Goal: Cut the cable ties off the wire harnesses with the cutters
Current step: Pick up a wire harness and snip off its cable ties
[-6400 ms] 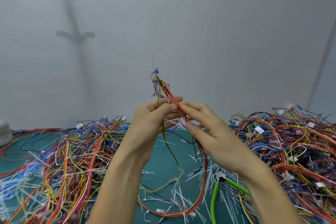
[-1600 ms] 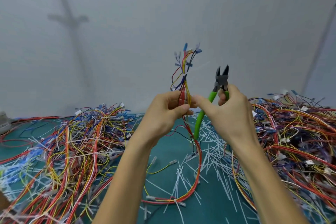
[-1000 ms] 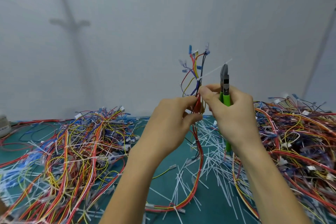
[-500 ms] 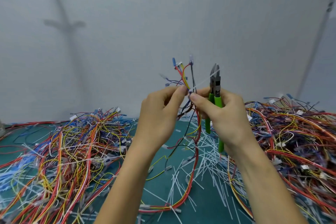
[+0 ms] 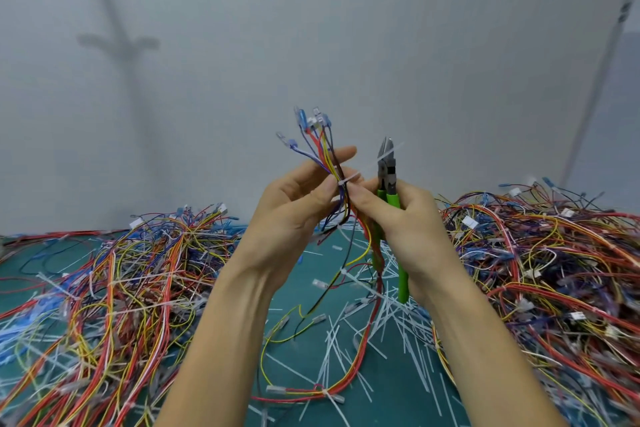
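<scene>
We are mid-job, with one harness [image 5: 328,158] raised in front of us and its lower end trailing down onto the mat [image 5: 388,380]. Our left hand [image 5: 294,211] pinches the wire bundle between thumb and fingers just below the fanned-out terminals. The forefinger stands straight behind the wires. Our right hand [image 5: 407,218] has its fingers curled round the green handles of the cutters [image 5: 387,168], and its thumb tip presses the same spot on the bundle from the other side.

The tie [image 5: 356,177] is still on. Its head sits at the pinch, and its pale tail runs up and right across the cutter tips. The blades look nearly together, but we cannot tell whether the tail lies between them or merely passes by. So this tie is not yet cut loose from the bundle, as far as we can judge.

A good deal looks done already — a thick scatter of cut ties [image 5: 391,317] lies on the mat below our hands. Plenty is left too. There is a left pile [image 5: 121,288] and a right pile [image 5: 554,253] of harnesses, and white ties show across wires in the left one. We cannot tell which pile is finished stock and which is waiting — perhaps neither is wholly one or the other.
</scene>
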A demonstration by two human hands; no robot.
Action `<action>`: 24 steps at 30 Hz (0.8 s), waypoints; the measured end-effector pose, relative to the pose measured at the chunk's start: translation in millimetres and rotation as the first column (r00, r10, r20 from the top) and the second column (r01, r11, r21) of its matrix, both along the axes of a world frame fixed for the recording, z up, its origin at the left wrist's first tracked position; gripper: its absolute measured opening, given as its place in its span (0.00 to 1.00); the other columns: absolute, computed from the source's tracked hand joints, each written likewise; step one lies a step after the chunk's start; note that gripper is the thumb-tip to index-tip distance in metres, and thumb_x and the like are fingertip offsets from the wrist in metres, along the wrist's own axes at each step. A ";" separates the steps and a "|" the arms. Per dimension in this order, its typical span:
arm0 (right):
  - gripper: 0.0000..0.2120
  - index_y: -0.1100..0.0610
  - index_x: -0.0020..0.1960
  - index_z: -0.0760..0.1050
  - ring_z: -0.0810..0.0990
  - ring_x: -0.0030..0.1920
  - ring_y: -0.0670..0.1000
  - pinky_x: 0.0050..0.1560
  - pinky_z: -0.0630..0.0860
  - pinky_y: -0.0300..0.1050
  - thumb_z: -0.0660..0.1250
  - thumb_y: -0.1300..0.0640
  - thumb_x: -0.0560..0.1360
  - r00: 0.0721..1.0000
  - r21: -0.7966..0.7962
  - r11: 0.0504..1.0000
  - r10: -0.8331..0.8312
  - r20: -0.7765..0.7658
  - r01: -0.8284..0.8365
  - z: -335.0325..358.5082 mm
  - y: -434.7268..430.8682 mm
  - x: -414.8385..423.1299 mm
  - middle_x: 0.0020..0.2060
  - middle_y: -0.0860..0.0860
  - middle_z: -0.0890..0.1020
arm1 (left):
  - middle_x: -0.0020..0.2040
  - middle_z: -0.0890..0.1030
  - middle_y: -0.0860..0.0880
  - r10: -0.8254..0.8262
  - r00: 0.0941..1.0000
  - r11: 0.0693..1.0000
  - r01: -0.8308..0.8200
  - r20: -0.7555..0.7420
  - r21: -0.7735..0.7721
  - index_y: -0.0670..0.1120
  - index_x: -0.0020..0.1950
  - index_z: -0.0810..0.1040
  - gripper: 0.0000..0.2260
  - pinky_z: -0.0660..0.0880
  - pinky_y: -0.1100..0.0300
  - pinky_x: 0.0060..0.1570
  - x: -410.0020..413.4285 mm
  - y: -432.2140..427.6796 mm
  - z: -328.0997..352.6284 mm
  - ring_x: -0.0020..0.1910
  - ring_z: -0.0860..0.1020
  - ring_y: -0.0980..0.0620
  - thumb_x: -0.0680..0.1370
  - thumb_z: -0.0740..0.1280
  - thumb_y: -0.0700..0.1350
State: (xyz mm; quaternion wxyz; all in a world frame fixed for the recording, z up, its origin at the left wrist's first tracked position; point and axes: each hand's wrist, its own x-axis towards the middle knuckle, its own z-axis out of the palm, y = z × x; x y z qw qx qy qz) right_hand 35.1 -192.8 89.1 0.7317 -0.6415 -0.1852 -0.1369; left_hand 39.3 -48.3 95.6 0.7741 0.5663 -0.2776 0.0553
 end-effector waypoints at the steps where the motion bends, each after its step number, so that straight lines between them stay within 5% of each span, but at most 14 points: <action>1: 0.08 0.54 0.38 0.79 0.76 0.32 0.42 0.36 0.73 0.35 0.71 0.54 0.76 0.998 -0.013 0.998 -0.058 0.016 0.059 -0.5 1.0 1.0 0.30 0.44 0.80 | 0.51 0.84 0.49 0.015 1.000 1.000 -0.015 -0.007 -0.026 0.48 0.58 0.83 0.11 0.76 0.55 0.62 0.4 -0.3 -0.3 0.59 0.81 0.46 0.77 0.67 0.41; 5: 0.19 0.51 0.36 0.79 0.78 0.34 0.48 0.42 0.75 0.50 0.63 0.40 0.78 0.970 -0.226 0.944 -0.240 0.035 0.241 -3.0 -1.1 4.9 0.35 0.50 0.84 | 0.44 0.85 0.50 0.132 0.991 0.990 -0.130 0.025 -0.052 0.43 0.52 0.80 0.09 0.80 0.60 0.51 -0.9 -3.1 1.3 0.46 0.84 0.49 0.73 0.67 0.42; 9: 0.29 0.50 0.38 0.77 0.78 0.32 0.42 0.38 0.72 0.46 0.52 0.29 0.75 0.941 -0.354 0.873 -0.302 0.150 0.336 -3.9 -8.9 4.8 0.31 0.42 0.81 | 0.41 0.85 0.53 0.246 0.963 0.963 -0.255 0.108 0.087 0.45 0.50 0.78 0.03 0.78 0.53 0.50 -0.8 -5.8 2.1 0.44 0.84 0.51 0.78 0.66 0.41; 14: 0.23 0.51 0.44 0.75 0.80 0.36 0.49 0.47 0.77 0.60 0.51 0.35 0.78 0.881 -0.073 0.903 -0.391 0.266 0.422 -0.3 -4.8 1.9 0.31 0.45 0.78 | 0.44 0.85 0.51 0.212 0.969 0.972 -0.223 0.126 0.079 0.43 0.54 0.77 0.08 0.77 0.67 0.42 -1.8 -4.5 4.1 0.39 0.83 0.56 0.81 0.61 0.33; 19: 0.29 0.54 0.47 0.75 0.81 0.39 0.51 0.47 0.77 0.53 0.53 0.29 0.74 0.850 0.296 0.896 -0.419 0.319 0.331 8.7 -8.0 -6.0 0.35 0.50 0.77 | 0.52 0.83 0.52 0.163 0.974 0.986 -0.165 0.157 0.003 0.44 0.60 0.76 0.12 0.76 0.64 0.46 0.2 6.2 3.6 0.42 0.80 0.53 0.77 0.64 0.35; 24: 0.27 0.53 0.44 0.74 0.77 0.31 0.51 0.34 0.75 0.49 0.53 0.30 0.75 0.797 0.139 0.916 -0.396 0.457 0.376 12.3 -20.9 -10.7 0.30 0.49 0.76 | 0.46 0.81 0.54 0.149 0.977 0.988 -0.153 0.150 0.018 0.44 0.60 0.77 0.13 0.76 0.65 0.45 0.5 11.6 3.4 0.43 0.81 0.51 0.75 0.66 0.37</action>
